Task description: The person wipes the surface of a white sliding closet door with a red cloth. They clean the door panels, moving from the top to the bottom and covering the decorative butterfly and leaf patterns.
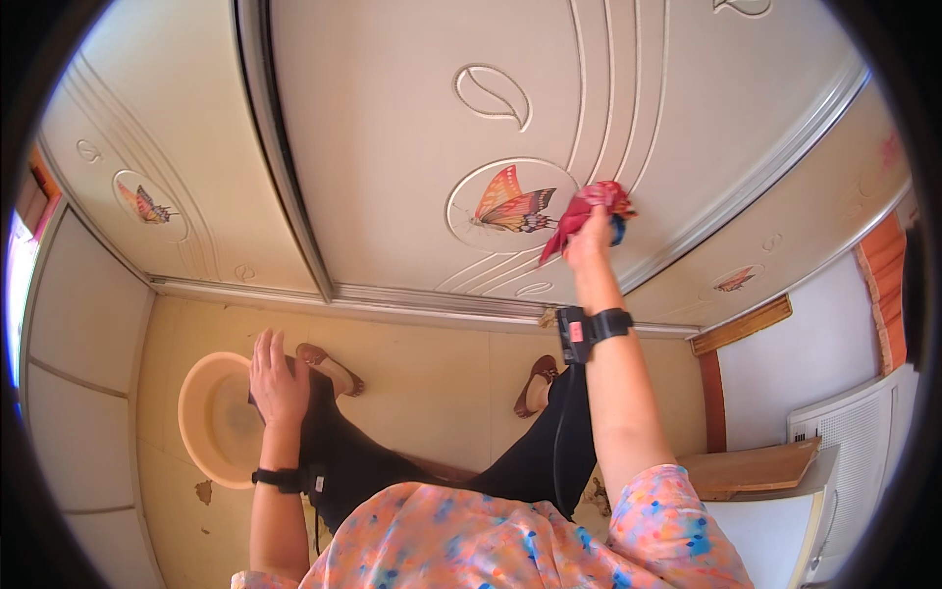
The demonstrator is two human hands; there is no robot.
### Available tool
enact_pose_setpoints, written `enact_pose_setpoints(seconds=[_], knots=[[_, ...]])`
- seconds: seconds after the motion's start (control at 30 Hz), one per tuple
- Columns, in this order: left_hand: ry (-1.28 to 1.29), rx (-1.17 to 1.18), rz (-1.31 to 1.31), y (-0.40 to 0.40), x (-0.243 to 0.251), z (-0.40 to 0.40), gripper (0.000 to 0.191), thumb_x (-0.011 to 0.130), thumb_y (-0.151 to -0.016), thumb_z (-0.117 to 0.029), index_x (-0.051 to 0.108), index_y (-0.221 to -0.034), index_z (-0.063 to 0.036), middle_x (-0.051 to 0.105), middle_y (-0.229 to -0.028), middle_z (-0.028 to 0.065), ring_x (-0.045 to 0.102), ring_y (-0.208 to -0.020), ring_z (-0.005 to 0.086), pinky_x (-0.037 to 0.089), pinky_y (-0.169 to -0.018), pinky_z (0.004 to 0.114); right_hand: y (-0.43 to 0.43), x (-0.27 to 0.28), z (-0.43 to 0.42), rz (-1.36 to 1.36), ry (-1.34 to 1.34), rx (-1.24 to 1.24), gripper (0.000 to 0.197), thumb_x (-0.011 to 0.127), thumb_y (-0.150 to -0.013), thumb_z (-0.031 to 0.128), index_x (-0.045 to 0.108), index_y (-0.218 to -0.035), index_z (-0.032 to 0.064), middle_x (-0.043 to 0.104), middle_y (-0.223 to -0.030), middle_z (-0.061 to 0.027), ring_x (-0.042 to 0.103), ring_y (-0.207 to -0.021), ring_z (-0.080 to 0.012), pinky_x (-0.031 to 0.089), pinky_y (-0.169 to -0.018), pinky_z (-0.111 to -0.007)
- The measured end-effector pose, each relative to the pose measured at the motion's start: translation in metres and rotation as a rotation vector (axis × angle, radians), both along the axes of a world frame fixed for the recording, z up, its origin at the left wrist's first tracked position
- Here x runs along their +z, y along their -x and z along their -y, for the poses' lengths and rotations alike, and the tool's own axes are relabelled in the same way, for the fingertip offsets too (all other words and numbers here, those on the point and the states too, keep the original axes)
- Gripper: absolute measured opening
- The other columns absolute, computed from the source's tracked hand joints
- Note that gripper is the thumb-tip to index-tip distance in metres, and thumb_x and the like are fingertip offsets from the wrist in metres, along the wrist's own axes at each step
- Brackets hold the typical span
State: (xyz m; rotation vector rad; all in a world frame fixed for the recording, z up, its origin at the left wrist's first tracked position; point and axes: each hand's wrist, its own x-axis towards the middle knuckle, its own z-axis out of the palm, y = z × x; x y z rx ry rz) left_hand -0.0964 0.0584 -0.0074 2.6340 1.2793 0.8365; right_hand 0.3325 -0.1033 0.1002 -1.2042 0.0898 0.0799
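Bunched in my right hand (590, 237) is a red patterned cloth (581, 210), pressed against a cream sliding wardrobe door (383, 147). The cloth lies just right of an orange and black butterfly picture (515, 202) set in a raised ring. Raised curved lines and a leaf shape (491, 96) run above it on the panel. My left hand (280, 379) rests on my left knee, palm down, with nothing in it. Beside that hand, on the floor, stands a round peach plastic basin (195, 420), partly hidden by the hand and leg.
A metal bottom track (441, 302) edges the doors. More butterfly panels stand at left (184, 169) and right (780, 258). White cabinet panels (81, 434) line the left. A wooden board (751, 467) lies on a white unit at right. The tan floor (434, 368) has worn patches.
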Motion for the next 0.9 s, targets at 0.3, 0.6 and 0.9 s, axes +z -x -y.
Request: enact_pose_setpoints(seconds=[0.3, 0.6, 0.9], knots=[[0.001, 0.025, -0.15, -0.007, 0.005, -0.005, 0.047, 0.058, -0.078, -0.013, 0.047, -0.123, -0.0027, 0.046, -0.129, 0.0171, 0.043, -0.119, 0.0351, 0.038, -0.096, 0.043, -0.001, -0.197, -0.058, -0.199, 0.256, 0.145, 0.071, 0.05, -0.087, 0.041, 0.017, -0.138, 0.0046, 0.026, -0.136, -0.0135, 0.027, -0.123, -0.023, 0.025, -0.099, -0.036], [0.014, -0.004, -0.152, -0.029, 0.013, -0.003, 0.048, 0.059, -0.077, -0.011, 0.047, -0.122, -0.0022, 0.046, -0.128, 0.0182, 0.044, -0.119, 0.0359, 0.038, -0.096, 0.044, -0.032, -0.208, -0.043, -0.566, 0.027, 0.41, 0.02, 0.038, -0.082, 0.006, 0.052, -0.097, 0.0095, 0.058, -0.094, -0.0105, 0.057, -0.086, -0.028, 0.049, -0.071, -0.049], [0.022, -0.035, -0.097, -0.027, 0.01, 0.001, 0.047, 0.058, -0.077, -0.011, 0.046, -0.122, -0.0023, 0.047, -0.126, 0.0184, 0.043, -0.118, 0.0359, 0.037, -0.097, 0.042, -0.015, 0.005, -0.028, -0.148, -0.08, 0.841, 0.027, 0.04, -0.085, 0.019, 0.054, -0.092, -0.003, 0.062, -0.079, -0.0153, 0.064, -0.082, -0.0398, 0.054, -0.061, -0.043]])
